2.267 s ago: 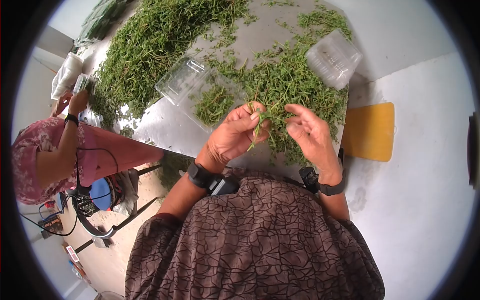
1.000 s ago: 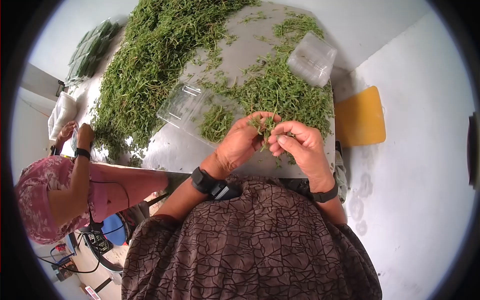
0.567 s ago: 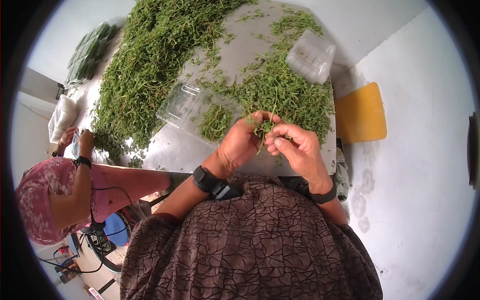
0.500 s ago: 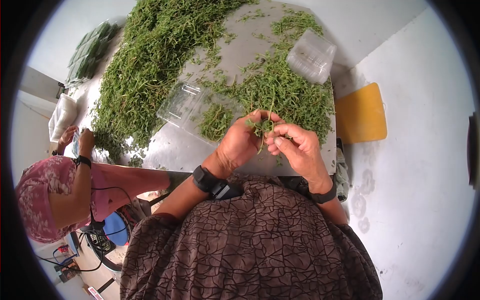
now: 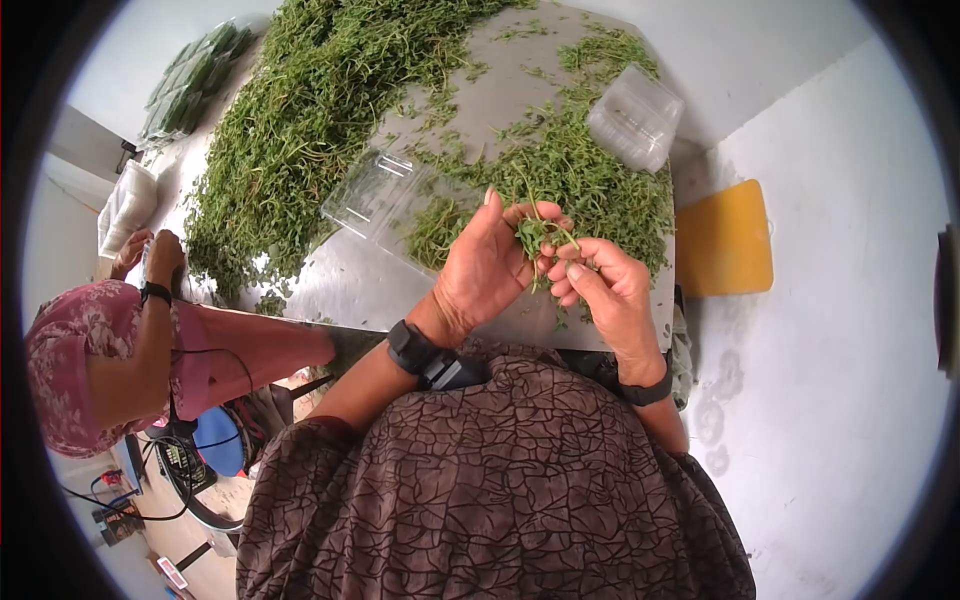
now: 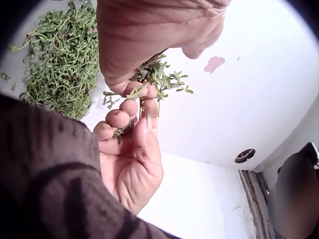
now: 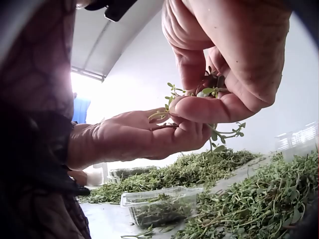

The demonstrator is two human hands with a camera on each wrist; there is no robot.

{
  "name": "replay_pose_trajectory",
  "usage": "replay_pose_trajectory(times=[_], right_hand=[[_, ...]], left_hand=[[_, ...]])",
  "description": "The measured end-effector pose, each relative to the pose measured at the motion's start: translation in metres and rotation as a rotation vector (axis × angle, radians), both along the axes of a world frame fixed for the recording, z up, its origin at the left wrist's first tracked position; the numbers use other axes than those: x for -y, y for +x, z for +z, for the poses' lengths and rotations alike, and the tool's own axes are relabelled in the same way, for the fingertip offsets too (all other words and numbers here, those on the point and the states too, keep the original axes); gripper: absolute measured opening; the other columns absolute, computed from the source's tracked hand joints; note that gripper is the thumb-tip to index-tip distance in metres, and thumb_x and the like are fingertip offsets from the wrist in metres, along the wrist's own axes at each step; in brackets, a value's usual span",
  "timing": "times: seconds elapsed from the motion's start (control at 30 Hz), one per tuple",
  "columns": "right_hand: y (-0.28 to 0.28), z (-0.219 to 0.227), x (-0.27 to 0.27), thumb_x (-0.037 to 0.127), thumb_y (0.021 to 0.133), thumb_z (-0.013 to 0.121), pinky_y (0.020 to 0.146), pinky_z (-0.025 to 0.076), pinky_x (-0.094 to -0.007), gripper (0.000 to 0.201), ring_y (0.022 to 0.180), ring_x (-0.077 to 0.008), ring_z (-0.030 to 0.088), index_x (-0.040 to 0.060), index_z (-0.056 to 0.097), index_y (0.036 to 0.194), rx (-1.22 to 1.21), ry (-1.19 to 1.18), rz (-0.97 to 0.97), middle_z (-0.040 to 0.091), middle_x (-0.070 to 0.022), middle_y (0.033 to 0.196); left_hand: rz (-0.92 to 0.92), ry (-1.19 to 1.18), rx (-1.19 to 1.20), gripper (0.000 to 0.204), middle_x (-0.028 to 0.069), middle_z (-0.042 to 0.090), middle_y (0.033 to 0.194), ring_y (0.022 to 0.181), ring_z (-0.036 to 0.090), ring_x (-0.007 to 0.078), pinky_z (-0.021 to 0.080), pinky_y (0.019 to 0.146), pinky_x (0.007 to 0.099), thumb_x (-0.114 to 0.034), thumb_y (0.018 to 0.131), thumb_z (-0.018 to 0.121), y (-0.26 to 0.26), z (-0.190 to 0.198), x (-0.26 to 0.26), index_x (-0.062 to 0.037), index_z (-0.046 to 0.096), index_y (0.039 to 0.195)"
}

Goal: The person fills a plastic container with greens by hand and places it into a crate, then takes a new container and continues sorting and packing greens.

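Both hands have drawn closer together since a second ago — the left hand [image 5: 490, 265] and right hand [image 5: 600, 285] now pinch one small sprig bunch [image 5: 535, 235] above the table [image 5: 340, 285]; beyond lie an open clear box [image 5: 385, 195] and loose herbs [image 5: 300, 110].

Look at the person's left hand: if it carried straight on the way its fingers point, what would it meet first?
Probably the herb sprigs pinched between both hands, then the loose herbs on the table beyond. The left hand points up-table; depth is unclear.

Green herb sprigs [image 5: 540, 232]; brown crackle-patterned garment [image 5: 500, 480]; yellow board [image 5: 724, 238].
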State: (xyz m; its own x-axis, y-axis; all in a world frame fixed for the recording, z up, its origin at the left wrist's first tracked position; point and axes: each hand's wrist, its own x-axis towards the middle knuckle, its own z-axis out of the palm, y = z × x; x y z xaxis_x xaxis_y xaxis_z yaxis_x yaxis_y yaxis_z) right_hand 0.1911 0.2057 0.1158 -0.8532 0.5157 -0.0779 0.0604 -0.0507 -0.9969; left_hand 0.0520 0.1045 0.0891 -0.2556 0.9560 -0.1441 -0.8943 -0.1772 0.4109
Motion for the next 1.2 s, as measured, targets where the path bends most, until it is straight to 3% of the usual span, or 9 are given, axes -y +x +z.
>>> replay_pose_trajectory(times=[0.17, 0.27, 0.47, 0.63, 0.7, 0.8, 0.87, 1.0, 1.2], right_hand=[[0.002, 0.0, 0.003, 0.005, 0.088, 0.052, 0.063, 0.05, -0.0223, 0.017, 0.073, -0.0093, 0.06, -0.0001, 0.059, 0.104, 0.006, 0.049, 0.02, 0.064, -0.0056, 0.087], [0.003, 0.0, 0.005, 0.005, 0.088, 0.052, 0.063, 0.05, -0.023, 0.018, 0.074, -0.0104, 0.061, -0.0009, 0.058, 0.104, 0.024, 0.115, 0.051, 0.064, -0.0059, 0.087], [0.007, 0.001, 0.007, 0.006, 0.088, 0.053, 0.063, 0.049, -0.0225, 0.018, 0.074, -0.0103, 0.061, -0.0019, 0.059, 0.104, 0.025, 0.142, 0.056, 0.064, -0.0069, 0.086], [0.008, -0.007, -0.003, 0.008, 0.087, 0.06, 0.066, 0.049, -0.0237, 0.018, 0.074, -0.0115, 0.062, -0.0036, 0.061, 0.1, -0.058, 0.48, -0.183, 0.064, -0.0095, 0.086], [0.005, -0.003, -0.001, 0.008, 0.086, 0.061, 0.067, 0.05, -0.025, 0.02, 0.075, -0.0133, 0.063, -0.0046, 0.06, 0.101, -0.059, 0.484, -0.208, 0.064, -0.0114, 0.085], [0.005, -0.001, 0.0, 0.008, 0.085, 0.062, 0.067, 0.051, -0.0252, 0.021, 0.076, -0.0133, 0.063, -0.005, 0.061, 0.101, -0.043, 0.417, -0.182, 0.064, -0.0107, 0.085], [0.005, -0.001, 0.0, 0.007, 0.085, 0.062, 0.066, 0.051, -0.0252, 0.018, 0.074, -0.0121, 0.062, -0.0062, 0.062, 0.096, -0.024, 0.194, -0.122, 0.063, -0.0095, 0.085], [0.007, -0.008, -0.008, 0.005, 0.085, 0.061, 0.064, 0.049, -0.0234, 0.013, 0.07, -0.0095, 0.06, -0.0064, 0.063, 0.091, -0.109, 0.149, -0.087, 0.063, -0.0069, 0.082], [0.01, -0.004, -0.015, 0.006, 0.086, 0.059, 0.061, 0.047, -0.0202, 0.01, 0.066, -0.0059, 0.055, -0.0021, 0.066, 0.087, -0.123, 0.036, -0.238, 0.064, -0.0034, 0.08]], left_hand=[[0.021, 0.028, -0.132, 0.046, 0.0134, 0.056, 0.111, 0.087, 0.056, 0.0163, 0.047, 0.08, 0.0295, -0.039, 0.093, 0.049, 0.003, -0.006, 0.0, -0.0018, 0.05, 0.119], [-0.057, -0.045, -0.255, 0.024, 0.0073, 0.06, 0.103, 0.083, 0.057, 0.0136, 0.048, 0.076, 0.028, -0.01, 0.09, 0.056, 0.002, -0.01, 0.0, -0.0042, 0.054, 0.114], [-0.013, -0.11, -0.441, 0.018, 0.0013, 0.062, 0.091, 0.074, 0.054, 0.0061, 0.044, 0.067, 0.0206, -0.012, 0.091, 0.056, 0.002, -0.014, 0.001, -0.0052, 0.057, 0.108], [-0.125, -0.137, -0.647, 0.014, -0.0019, 0.061, 0.086, 0.069, 0.049, 0.0028, 0.039, 0.063, 0.018, -0.013, 0.092, 0.054, -0.002, -0.006, 0.005, -0.0058, 0.06, 0.102], [-0.185, -0.153, -0.724, 0.013, -0.0032, 0.06, 0.084, 0.069, 0.047, 0.0022, 0.038, 0.063, 0.0178, -0.013, 0.092, 0.054, 0.0, -0.004, 0.006, -0.0056, 0.061, 0.1], [-0.19, -0.075, -0.756, 0.014, -0.0052, 0.059, 0.083, 0.069, 0.045, 0.0014, 0.037, 0.063, 0.018, -0.014, 0.091, 0.056, 0.007, -0.001, 0.005, -0.0049, 0.061, 0.1], [-0.233, -0.071, -0.798, 0.016, -0.0065, 0.058, 0.082, 0.07, 0.044, 0.001, 0.037, 0.062, 0.0182, -0.015, 0.091, 0.056, 0.009, -0.001, 0.004, -0.0046, 0.061, 0.101], [-0.318, -0.097, -0.871, 0.017, -0.0054, 0.06, 0.083, 0.069, 0.045, 0.0012, 0.037, 0.062, 0.0179, -0.016, 0.09, 0.057, 0.005, 0.003, 0.005, -0.0055, 0.061, 0.103], [-0.294, -0.181, -0.669, 0.019, -0.004, 0.061, 0.085, 0.065, 0.046, 0.0023, 0.038, 0.061, 0.0181, -0.017, 0.091, 0.056, 0.004, -0.002, 0.006, -0.0048, 0.061, 0.105]])
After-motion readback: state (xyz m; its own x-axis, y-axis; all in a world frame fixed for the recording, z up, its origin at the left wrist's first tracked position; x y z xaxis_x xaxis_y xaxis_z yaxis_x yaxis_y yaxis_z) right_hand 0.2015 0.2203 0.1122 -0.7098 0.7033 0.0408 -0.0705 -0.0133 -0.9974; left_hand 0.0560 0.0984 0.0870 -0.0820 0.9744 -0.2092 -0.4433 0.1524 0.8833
